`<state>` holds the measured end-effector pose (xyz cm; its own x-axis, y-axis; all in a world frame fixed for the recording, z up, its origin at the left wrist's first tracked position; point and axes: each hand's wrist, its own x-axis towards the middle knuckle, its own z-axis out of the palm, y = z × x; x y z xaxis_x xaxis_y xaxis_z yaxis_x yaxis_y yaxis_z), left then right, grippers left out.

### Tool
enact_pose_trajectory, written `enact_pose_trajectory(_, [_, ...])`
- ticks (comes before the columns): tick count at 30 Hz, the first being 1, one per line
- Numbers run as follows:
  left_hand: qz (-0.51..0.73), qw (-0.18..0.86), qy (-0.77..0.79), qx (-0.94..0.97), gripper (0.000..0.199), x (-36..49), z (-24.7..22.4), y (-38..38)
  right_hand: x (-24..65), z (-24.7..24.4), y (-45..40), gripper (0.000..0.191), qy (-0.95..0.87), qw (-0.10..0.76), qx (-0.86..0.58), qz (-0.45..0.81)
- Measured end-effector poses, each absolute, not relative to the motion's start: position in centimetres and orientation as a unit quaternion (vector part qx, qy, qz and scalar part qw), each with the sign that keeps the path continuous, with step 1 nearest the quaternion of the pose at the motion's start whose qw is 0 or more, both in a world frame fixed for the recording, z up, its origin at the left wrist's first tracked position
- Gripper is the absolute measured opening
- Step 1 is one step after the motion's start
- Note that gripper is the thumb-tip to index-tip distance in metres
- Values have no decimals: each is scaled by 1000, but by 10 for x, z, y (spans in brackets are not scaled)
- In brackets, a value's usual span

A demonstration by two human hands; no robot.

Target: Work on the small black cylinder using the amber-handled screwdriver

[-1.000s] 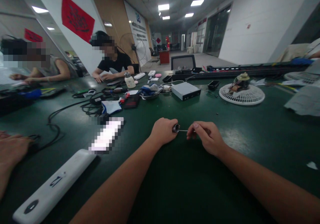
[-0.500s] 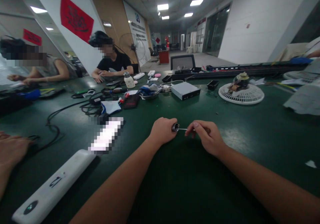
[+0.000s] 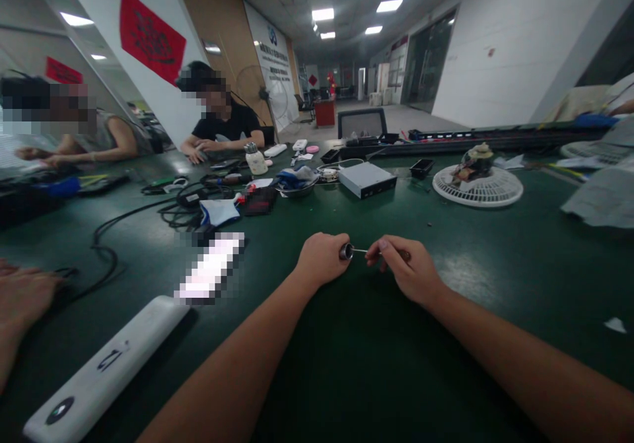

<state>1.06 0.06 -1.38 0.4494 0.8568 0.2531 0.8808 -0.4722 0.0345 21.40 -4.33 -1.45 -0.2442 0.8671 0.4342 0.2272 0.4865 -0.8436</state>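
My left hand is closed around a small dark cylindrical part, whose round metallic end faces right. My right hand pinches a thin screwdriver, its slim metal shaft pointing left. A bit of the brownish handle shows beside the fingers. The shaft's tip meets the round end of the part; whether it is inside cannot be made out. Both hands are just above the green table.
A white fan grille with a motor lies right, near a grey box-shaped drive. A long white device and a lit phone lie left. Another person's hand rests at the left edge; cables run nearby.
My right hand has shifted slightly left and up with the screwdriver, and the shaft's angle has changed a little. My left hand stays nearly still around the cylindrical part.
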Motion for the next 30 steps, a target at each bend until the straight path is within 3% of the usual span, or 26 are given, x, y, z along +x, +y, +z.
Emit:
enact_pose_trajectory(3, [-113, 59, -491, -862, 16, 11, -14, 0, 215, -12, -45, 37, -744, 461, -382, 297])
enact_pose_trajectory(11, [-116, 69, -495, -858, 9, 8, -15, 1, 214, -20, -38, 37, -670, 501, -357, 415])
enact_pose_trajectory(19, [-110, 64, -490, -862, 15, 10, -14, 0, 216, -11, -46, 39, -740, 461, -392, 294])
enact_pose_trajectory(26, [-114, 68, -491, -861, 17, 9, -15, 1, 214, -16, -42, 39, -680, 497, -348, 412])
enact_pose_trajectory(30, [-112, 67, -502, -855, 12, 7, -17, 3, 213, -17, -41, 33, -711, 472, -370, 368])
